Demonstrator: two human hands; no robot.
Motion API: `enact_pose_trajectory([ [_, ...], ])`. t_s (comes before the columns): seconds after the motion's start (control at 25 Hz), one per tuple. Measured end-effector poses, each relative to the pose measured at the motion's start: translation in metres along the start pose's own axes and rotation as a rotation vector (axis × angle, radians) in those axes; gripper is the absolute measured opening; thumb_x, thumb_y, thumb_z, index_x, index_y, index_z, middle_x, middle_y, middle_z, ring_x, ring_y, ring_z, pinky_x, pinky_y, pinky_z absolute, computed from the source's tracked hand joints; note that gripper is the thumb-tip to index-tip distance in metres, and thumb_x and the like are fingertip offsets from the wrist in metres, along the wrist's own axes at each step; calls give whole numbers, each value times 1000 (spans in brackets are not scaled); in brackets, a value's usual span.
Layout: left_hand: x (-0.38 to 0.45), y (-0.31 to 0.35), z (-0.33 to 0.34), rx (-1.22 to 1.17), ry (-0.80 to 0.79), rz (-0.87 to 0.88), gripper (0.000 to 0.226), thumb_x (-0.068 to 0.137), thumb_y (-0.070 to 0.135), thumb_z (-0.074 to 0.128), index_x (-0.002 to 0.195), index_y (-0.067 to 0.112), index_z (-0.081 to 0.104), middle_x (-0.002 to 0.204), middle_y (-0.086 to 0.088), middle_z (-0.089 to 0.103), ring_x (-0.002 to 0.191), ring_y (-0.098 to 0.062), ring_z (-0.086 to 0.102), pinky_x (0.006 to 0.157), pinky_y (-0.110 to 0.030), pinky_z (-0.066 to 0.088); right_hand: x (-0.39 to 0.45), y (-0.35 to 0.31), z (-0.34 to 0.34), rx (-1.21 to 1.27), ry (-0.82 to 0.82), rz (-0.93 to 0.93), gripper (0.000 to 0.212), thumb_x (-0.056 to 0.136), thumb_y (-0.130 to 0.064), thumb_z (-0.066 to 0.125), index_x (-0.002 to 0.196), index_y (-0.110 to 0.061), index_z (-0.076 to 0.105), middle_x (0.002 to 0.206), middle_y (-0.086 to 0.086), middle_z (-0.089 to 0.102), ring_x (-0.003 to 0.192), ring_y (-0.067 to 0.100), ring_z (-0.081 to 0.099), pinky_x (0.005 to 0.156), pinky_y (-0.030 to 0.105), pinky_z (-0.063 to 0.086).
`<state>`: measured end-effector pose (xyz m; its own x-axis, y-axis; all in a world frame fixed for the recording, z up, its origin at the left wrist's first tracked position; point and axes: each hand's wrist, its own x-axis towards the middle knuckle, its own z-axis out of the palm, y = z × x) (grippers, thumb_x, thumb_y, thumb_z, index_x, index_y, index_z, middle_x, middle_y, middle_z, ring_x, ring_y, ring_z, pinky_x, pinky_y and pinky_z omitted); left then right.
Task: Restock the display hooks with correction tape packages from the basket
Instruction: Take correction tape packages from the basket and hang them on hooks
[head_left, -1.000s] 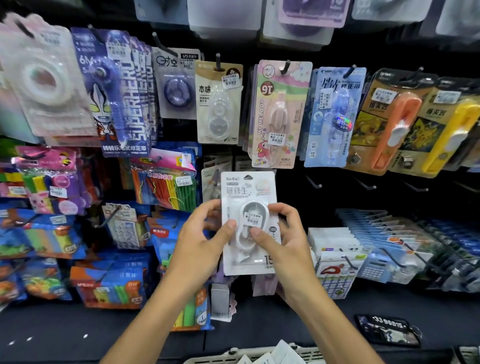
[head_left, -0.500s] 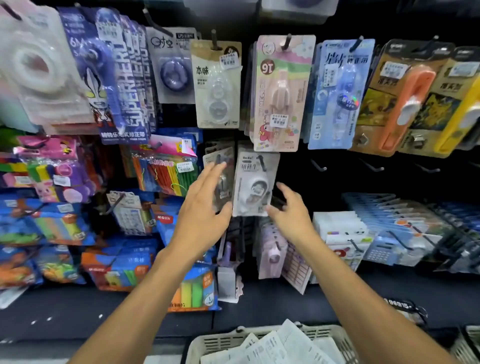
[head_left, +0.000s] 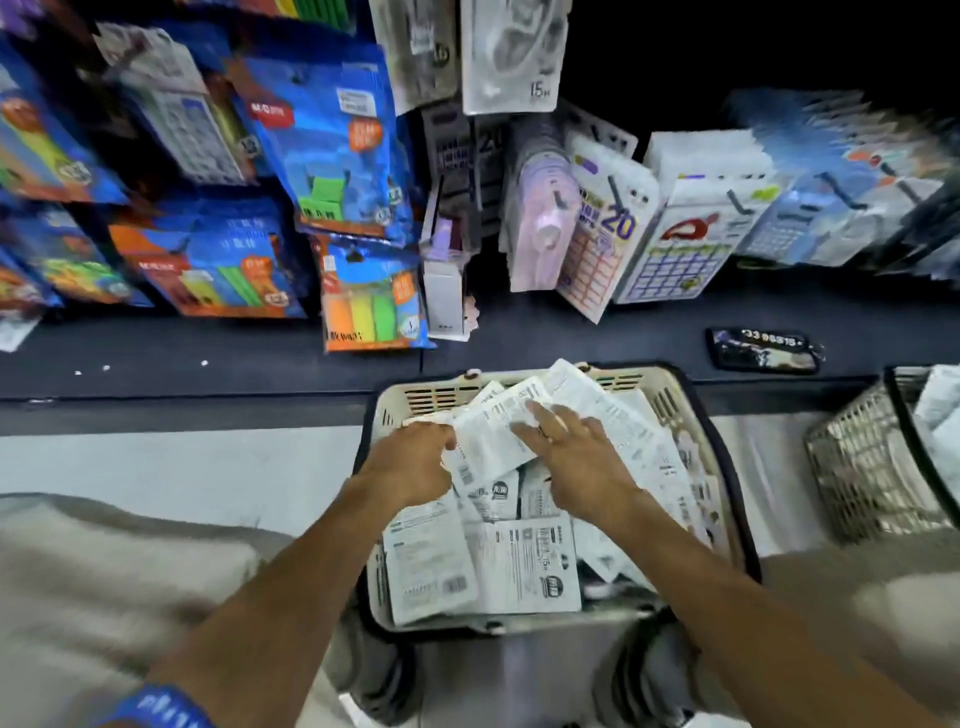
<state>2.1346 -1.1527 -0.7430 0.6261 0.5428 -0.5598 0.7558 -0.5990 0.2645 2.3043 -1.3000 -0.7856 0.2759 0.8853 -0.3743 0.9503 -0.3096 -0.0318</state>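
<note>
We have both hands down in the cream plastic basket, picking the next correction tape package off the heap. Left hand grips its left edge, fingers curled round the card, probably to lift it free. Right hand lies flat on top, fingers spread, likely steadying it. The package is back side up: white card, small print, a barcode. It sits at the far end of the basket, on other white packs.
</note>
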Motion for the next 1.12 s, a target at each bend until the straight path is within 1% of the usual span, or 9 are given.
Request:
enact_pose_trajectory([
  [0.08,3,-1,9,-44,38,40,53,91,22,66,141,25,51,144,-2,55,130,-25,53,103,-36,47,12,4,-7,-72,42,-2,90,85,3,58,159,-27,15,169,1,4,152,34,14,120,49,20],
  [0.28,13,25,9,-133,88,192,85,82,35,79,155,25,35,156,0,45,140,-27,43,110,-40,41,21,0,-45,-77,307,-315,36,90,-9,60,123,-23,63,123,-4,66,113,28,55,96,39,44],
  [0.36,17,34,8,-240,146,160,63,83,42,77,139,30,52,130,-1,66,122,-27,60,93,-35,49,15,-11,-58,269,602,-318,15,85,-14,72,98,-20,71,92,-3,71,85,26,64,79,34,52],
  [0.44,21,34,6,-353,220,73,28,87,48,74,108,30,69,95,3,75,93,-24,71,75,-31,51,11,-14,-65,673,817,-68,8,92,-24,68,98,-21,63,94,-7,66,80,18,62,71,31,49],
  [0.52,25,26,4,-540,250,-4,21,87,47,76,96,28,75,84,7,77,79,-19,72,71,-30,54,3,-5,-59,763,600,118,16,97,-35,62,103,-22,53,99,-9,62,84,15,58,71,32,46],
  [0.68,27,15,1,-843,240,-50,14,85,31,81,83,38,69,84,24,71,80,3,66,71,-21,50,-25,-4,-14,442,-393,-33,35,93,-31,70,119,-18,50,107,-1,62,95,19,58,76,31,44],
  [0.84,27,11,-2,-938,236,-14,20,83,23,81,79,39,70,73,30,72,76,5,70,67,-15,52,-22,-7,-27,1064,-395,57,18,85,-1,64,87,-16,74,99,8,73,81,13,62,57,20,49],
  [1.0,21,16,-9,-1011,91,79,28,82,7,80,86,33,74,80,27,76,71,9,71,55,-6,49,-17,38,-75,1870,-336,188,22,79,-18,60,86,-8,79,102,14,77,90,31,73,84,37,57],
  [1.12,16,22,-13,-1177,11,94,25,86,3,73,98,24,78,96,7,81,90,-12,76,73,-23,59,-16,37,-79,1974,-207,266,7,81,-18,68,78,-14,72,106,7,78,77,22,71,87,40,55],
])
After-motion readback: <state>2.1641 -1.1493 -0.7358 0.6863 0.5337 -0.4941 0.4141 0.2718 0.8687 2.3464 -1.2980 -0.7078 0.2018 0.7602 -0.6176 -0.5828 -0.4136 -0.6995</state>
